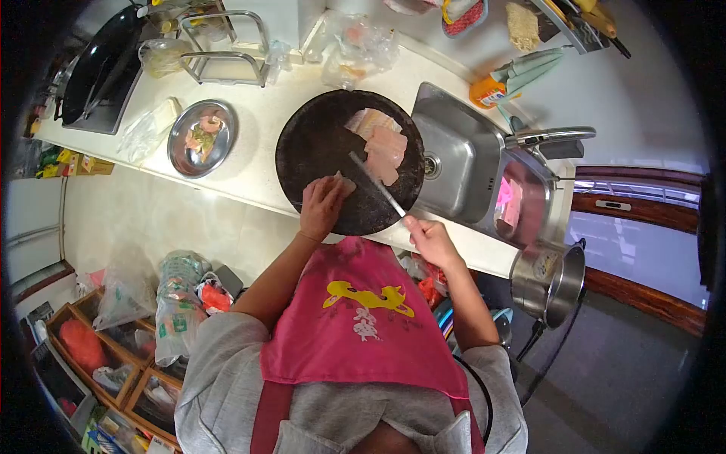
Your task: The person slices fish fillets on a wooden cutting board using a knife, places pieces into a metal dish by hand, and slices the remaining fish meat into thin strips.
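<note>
A round dark chopping board (314,132) lies on the white counter. My left hand (324,203) rests on its near part, fingers bent together over a small pale piece of meat (345,184) that shows beside the fingertips. In my right hand (431,238), closed round its handle, is a knife (380,187), its narrow-looking blade slanting up and left over the board. Right of the blade lie pale pink slabs of meat (386,151), partly overlapping. A steel bowl (176,144) with meat pieces stands left of the board.
Right of the board is a steel sink (457,144) with a tap (552,136). A steel pot (541,280) stands at the right. Behind are plastic bags (359,49) and a metal rack (225,57). A black wok (98,68) is at the far left.
</note>
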Available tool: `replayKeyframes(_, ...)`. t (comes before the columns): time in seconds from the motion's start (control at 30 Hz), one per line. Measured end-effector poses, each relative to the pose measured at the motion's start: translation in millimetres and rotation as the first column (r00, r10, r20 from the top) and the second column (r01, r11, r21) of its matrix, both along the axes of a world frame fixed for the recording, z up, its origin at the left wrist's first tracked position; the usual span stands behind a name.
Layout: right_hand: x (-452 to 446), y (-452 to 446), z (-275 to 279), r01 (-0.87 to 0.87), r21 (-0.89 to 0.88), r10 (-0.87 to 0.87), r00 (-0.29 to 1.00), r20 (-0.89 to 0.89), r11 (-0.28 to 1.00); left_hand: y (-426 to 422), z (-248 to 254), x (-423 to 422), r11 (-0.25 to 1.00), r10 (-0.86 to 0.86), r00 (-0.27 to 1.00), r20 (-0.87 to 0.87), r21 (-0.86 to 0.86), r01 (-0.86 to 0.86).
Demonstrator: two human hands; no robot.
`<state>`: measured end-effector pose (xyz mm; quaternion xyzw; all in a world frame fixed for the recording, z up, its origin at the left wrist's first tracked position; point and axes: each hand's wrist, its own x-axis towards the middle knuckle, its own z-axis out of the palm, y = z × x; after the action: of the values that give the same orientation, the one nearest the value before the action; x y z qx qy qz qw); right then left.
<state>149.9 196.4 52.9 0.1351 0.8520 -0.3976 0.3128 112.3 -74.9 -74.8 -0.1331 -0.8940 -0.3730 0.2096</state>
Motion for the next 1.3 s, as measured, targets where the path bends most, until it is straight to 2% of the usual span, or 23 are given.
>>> replayKeyframes(0.03, 4, -11, 8, -0.002, -0.002, 0.002, 1.000, 0.002, 1.000, -1, 0, 1, 1.000, 0.007, 1.000, -0.005, -0.019, -0.007)
replayKeyframes(0.1, 17, -28, 21, -0.164, 0.016, 0.165, 0.974, -0.157, 0.986, -5, 1, 3, 0.999, -0.030, 1.000, 0.009, -0.040, 0.030)
replayKeyframes(0.13, 23, -29, 12, -0.218, -0.019, 0.207, 0.948, -0.242, 0.976, -8, 1, 3, 0.996, -0.066, 0.998, 0.022, -0.059, 0.068)
replayKeyframes(0.17, 27, -32, 6, -0.219, -0.020, 0.208, 0.948, -0.240, 0.976, -8, -3, 3, 0.996, -0.065, 0.998, 0.024, -0.059, 0.067)
replayKeyframes(0.23, 29, -36, -2, -0.276, 0.116, 0.299, 0.894, -0.333, 0.954, -8, -12, 3, 0.997, -0.061, 0.996, 0.057, -0.043, 0.064)
replayKeyframes(0.27, 28, -36, -4, -0.269, 0.056, 0.272, 0.900, -0.340, 0.961, -9, -16, 3, 0.997, -0.059, 0.996, 0.059, -0.044, 0.062)
replayKeyframes(0.37, 23, -39, -6, -0.266, 0.066, 0.271, 0.890, -0.367, 0.962, -8, -20, 3, 0.997, -0.067, 0.997, 0.046, -0.029, 0.069)
replayKeyframes(0.6, -38, -90, -31, -0.318, 0.037, 0.311, 0.886, -0.344, 0.947, -9, -29, 3, 0.996, -0.092, 0.993, 0.075, -0.005, 0.092)
replayKeyframes(0.67, -60, -109, -31, -0.357, -0.056, 0.316, 0.880, -0.354, 0.932, -7, -24, 2, 0.995, -0.096, 0.994, 0.058, -0.009, 0.096)
replayKeyframes(0.77, -58, -102, -31, -0.333, -0.057, 0.295, 0.893, -0.339, 0.941, -5, -14, -3, 0.992, -0.078, 0.997, 0.020, -0.095, 0.080)
replayKeyframes(0.83, -36, -70, -23, -0.318, -0.020, 0.294, 0.897, -0.332, 0.948, -3, -11, -2, 0.992, 0.000, 1.000, 0.030, -0.124, 0.004)
replayKeyframes(0.97, -2, 10, -11, -0.273, 0.010, 0.264, 0.923, -0.278, 0.962, -1, -1, -5, 0.998, 0.009, 0.999, 0.033, -0.056, -0.007)
replayKeyframes(1.0, -7, 19, -3, -0.194, -0.010, 0.193, 0.980, -0.047, 0.981, 0, -1, -5, 1.000, 0.018, 1.000, 0.024, -0.009, -0.017)
replayKeyframes(1.03, -12, 23, 1, -0.110, -0.011, 0.110, 0.977, 0.184, 0.994, 1, -1, -6, 0.999, 0.024, 1.000, 0.011, 0.037, -0.025)
replayKeyframes(1.07, -16, 20, -1, -0.109, -0.013, 0.109, 0.978, 0.179, 0.994, 1, -1, -4, 0.999, 0.022, 1.000, 0.006, 0.034, -0.023)
replayKeyframes(1.13, -22, 2, -6, 0.028, 0.031, -0.031, 0.992, 0.120, 0.999, 0, 1, 1, 0.994, 0.060, 0.996, 0.060, 0.086, -0.065)
replayKeyframes(1.17, -19, -6, -3, 0.026, 0.027, -0.029, 0.993, 0.118, 0.999, -2, 1, 1, 0.994, 0.062, 0.996, 0.057, 0.083, -0.066)
replayKeyframes(1.23, -6, -26, 24, -0.103, -0.029, 0.100, 0.989, -0.106, 0.994, -4, -1, 2, 0.989, 0.055, 0.996, 0.068, 0.132, -0.064)
replayKeyframes(1.3, 9, -34, 27, -0.159, -0.060, 0.151, 0.981, -0.122, 0.985, -5, 1, 4, 0.993, 0.045, 0.996, 0.072, 0.106, -0.053)
